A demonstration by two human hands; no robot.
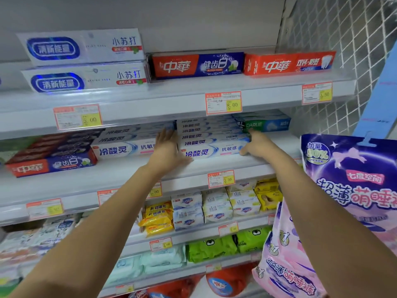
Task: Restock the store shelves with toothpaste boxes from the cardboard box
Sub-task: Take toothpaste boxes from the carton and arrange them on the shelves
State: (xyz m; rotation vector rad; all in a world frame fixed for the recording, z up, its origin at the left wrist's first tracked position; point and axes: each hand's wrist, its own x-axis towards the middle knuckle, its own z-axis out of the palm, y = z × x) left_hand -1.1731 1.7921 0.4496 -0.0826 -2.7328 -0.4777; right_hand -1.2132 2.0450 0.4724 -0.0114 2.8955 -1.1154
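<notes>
On one shelf (129, 168), left hand (166, 150) and right hand (257, 147) — fingers (165, 136) straight — press six stacked toothpaste boxes (211, 145).

The left hand (166, 148) covers the right end of the white toothpaste stack (124, 144) beside it. Small print on the price tags (221, 179) along the front edge of the shelf (129, 168) is too blurred to read — and the purple pack (352, 179) is cut off by the picture's right edge.
</notes>
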